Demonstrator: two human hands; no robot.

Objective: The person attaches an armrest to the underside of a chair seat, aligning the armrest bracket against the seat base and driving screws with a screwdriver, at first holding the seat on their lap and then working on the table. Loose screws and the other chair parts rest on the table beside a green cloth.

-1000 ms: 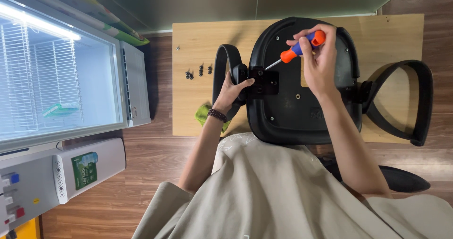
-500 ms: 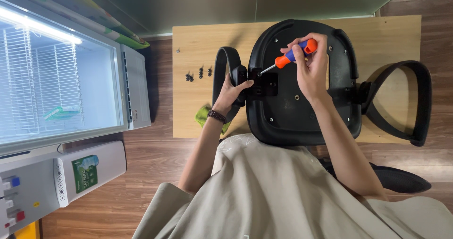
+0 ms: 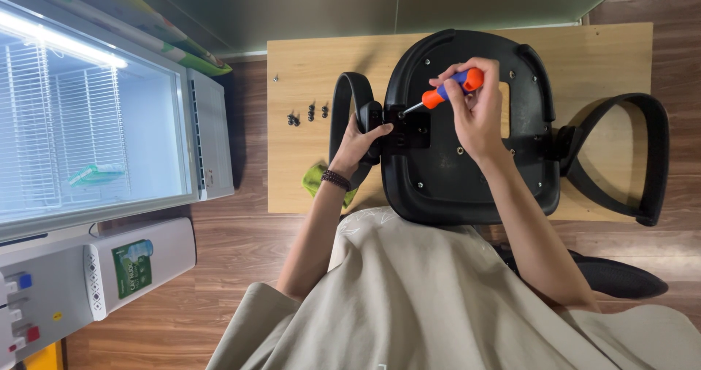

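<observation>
Looking down from the head view, the right hand (image 3: 478, 114) is closed around an orange and blue screwdriver (image 3: 447, 91) just above centre of the frame, its tip set on the black bracket (image 3: 406, 127) of an upturned black chair seat (image 3: 467, 173). The left hand (image 3: 359, 142) clasps the armrest (image 3: 349, 114) where it meets that bracket. The seat lies on a wooden table (image 3: 307, 63). Small dark screws (image 3: 307, 113) sit left of the armrest; a second armrest (image 3: 635, 158) juts out at the right.
</observation>
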